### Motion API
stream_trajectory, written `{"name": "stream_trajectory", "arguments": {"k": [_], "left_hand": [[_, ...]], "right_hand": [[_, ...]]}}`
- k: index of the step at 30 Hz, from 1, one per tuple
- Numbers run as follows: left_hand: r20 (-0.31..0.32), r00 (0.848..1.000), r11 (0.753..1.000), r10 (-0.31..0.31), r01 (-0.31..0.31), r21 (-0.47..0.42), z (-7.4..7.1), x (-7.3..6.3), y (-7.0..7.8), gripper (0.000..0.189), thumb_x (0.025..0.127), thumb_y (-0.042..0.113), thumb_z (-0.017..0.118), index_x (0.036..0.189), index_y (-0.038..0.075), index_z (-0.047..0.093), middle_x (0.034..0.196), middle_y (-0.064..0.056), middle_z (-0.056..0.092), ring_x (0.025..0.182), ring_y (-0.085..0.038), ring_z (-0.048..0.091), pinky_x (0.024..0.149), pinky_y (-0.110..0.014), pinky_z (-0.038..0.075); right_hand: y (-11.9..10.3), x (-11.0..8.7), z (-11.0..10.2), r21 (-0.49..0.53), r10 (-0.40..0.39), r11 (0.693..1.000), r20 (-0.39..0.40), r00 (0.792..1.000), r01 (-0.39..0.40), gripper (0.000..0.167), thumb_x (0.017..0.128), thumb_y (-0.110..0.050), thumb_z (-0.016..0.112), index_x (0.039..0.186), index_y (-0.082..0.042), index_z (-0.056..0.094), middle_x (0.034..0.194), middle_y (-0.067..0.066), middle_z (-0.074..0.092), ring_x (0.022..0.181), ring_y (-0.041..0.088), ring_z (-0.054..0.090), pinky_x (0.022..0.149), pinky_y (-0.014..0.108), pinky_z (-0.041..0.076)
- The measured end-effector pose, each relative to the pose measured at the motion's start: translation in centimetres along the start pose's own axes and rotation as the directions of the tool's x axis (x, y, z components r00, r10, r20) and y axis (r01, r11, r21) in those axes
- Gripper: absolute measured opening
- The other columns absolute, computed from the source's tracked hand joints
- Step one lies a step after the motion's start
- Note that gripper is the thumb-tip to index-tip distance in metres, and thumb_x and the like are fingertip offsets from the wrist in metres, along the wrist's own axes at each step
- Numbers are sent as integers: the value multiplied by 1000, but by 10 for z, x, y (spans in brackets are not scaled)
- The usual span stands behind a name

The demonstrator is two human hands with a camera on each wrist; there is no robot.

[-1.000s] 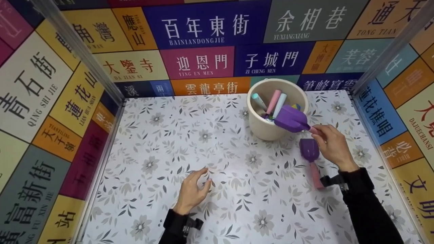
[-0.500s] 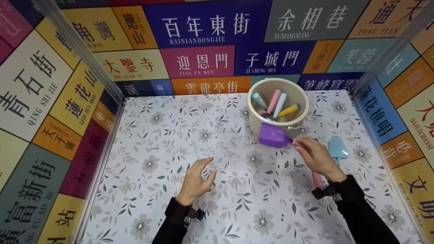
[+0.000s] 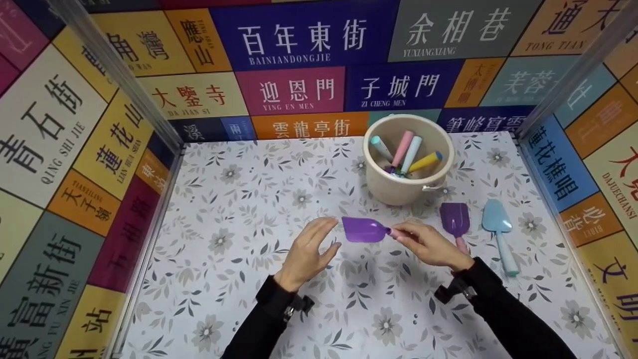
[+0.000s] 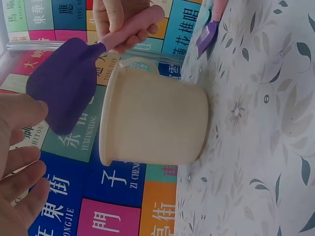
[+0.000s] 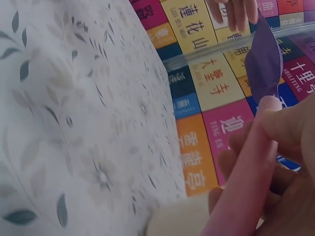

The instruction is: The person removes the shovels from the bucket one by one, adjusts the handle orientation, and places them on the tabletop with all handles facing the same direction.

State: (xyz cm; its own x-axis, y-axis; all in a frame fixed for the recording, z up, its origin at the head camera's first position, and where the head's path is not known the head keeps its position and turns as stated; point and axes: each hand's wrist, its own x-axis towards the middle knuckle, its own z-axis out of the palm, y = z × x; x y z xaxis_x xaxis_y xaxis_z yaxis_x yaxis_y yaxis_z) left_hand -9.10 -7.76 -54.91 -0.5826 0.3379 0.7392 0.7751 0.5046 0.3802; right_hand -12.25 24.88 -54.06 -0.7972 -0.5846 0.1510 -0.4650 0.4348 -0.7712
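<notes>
My right hand [image 3: 431, 244] grips the pink handle of a toy shovel with a purple blade [image 3: 364, 230], held above the table with its blade pointing left. In the right wrist view, the fingers and thumb wrap round the pink handle [image 5: 246, 182]. My left hand [image 3: 308, 253] is beside the blade's front edge, fingers spread and thumb apart. The left wrist view has its thumb overlapping the purple blade [image 4: 64, 83]; whether they touch I cannot tell. Right of the hands lie a second purple shovel [image 3: 454, 218] and a light blue trowel [image 3: 498, 222], partly behind the right forearm for the purple one.
A cream bucket [image 3: 394, 192] stands at the back right, with several pink, blue, teal and yellow handles [image 3: 402, 149] sticking up inside. Sign-patterned walls [image 3: 299, 89] enclose the flower-patterned table [image 3: 239, 199] at the back and both sides.
My right hand has carried the purple shovel from over the bucket's rim leftward and nearer, uncovering the light blue trowel. My left hand has moved up and right towards the blade.
</notes>
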Motion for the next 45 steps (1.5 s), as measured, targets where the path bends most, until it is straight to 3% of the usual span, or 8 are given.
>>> {"name": "stream_trajectory", "arguments": {"k": [9, 14, 22, 29, 34, 38, 42, 45], "left_hand": [[39, 997, 998, 64, -64, -1, 9, -4, 1, 51, 66, -7, 92, 113, -2, 75, 117, -16, 73, 109, -32, 71, 102, -36, 55], [29, 992, 992, 124, -124, 14, 10, -7, -2, 33, 72, -7, 88, 102, 2, 79, 101, -9, 77, 93, -24, 75, 91, -31, 59], [21, 988, 988, 154, -155, 9, 10, -7, -2, 28, 74, -9, 84, 99, 3, 80, 95, -7, 78, 87, -21, 75, 87, -28, 60], [-22, 998, 997, 55, -56, -56, 12, -7, 1, 27, 71, -11, 83, 94, 3, 78, 89, -7, 77, 80, -21, 73, 79, -26, 60], [-42, 993, 990, -109, 105, -91, 13, -12, 2, 22, 73, -10, 81, 91, 3, 79, 84, -6, 77, 74, -20, 74, 69, -28, 60], [-27, 949, 945, -314, 310, -102, 12, -14, 4, 10, 78, -1, 81, 87, 4, 81, 79, -5, 77, 67, -15, 72, 61, -29, 58], [34, 847, 838, -531, 531, -125, 10, -11, 8, 5, 79, 7, 82, 76, 6, 79, 64, 0, 71, 55, -7, 56, 50, -25, 44], [81, 771, 761, -632, 637, -127, 9, -9, 11, 11, 80, 10, 82, 71, 6, 76, 60, 1, 68, 54, -5, 49, 50, -25, 38]], "right_hand": [[-5, 11, 21, 159, 46, 984, 227, 973, -84, 25, 108, -11, 57, 125, 2, 70, 106, 7, 70, 92, 11, 63, 80, 26, 55], [-9, 19, 27, 180, 31, 980, 280, 959, -84, 21, 109, -17, 57, 119, -7, 73, 101, 0, 68, 89, 11, 61, 78, 26, 54], [-11, 20, 26, 196, 51, 973, 333, 942, -122, 20, 110, -18, 55, 116, -9, 72, 96, -1, 65, 86, 19, 60, 75, 25, 50], [-20, 18, 20, -18, -21, 1000, 210, 978, 25, 24, 107, -20, 62, 123, -5, 72, 108, 4, 71, 96, 21, 67, 85, 40, 57], [-28, 13, 9, -274, -132, 951, 67, 989, 145, 34, 99, -14, 72, 129, 2, 65, 117, 15, 69, 107, 33, 68, 91, 51, 55], [-29, 12, 8, -416, -238, 885, -26, 971, 206, 41, 90, -16, 82, 124, 3, 67, 112, 15, 69, 102, 32, 68, 87, 49, 57], [-27, 11, 18, -507, -294, 831, -49, 955, 230, 45, 85, -21, 88, 118, 0, 69, 107, 13, 68, 97, 31, 68, 83, 48, 56], [-25, 9, 30, -543, -289, 809, -32, 957, 226, 48, 82, -23, 89, 118, 0, 68, 109, 14, 68, 98, 33, 67, 83, 50, 56]]}}
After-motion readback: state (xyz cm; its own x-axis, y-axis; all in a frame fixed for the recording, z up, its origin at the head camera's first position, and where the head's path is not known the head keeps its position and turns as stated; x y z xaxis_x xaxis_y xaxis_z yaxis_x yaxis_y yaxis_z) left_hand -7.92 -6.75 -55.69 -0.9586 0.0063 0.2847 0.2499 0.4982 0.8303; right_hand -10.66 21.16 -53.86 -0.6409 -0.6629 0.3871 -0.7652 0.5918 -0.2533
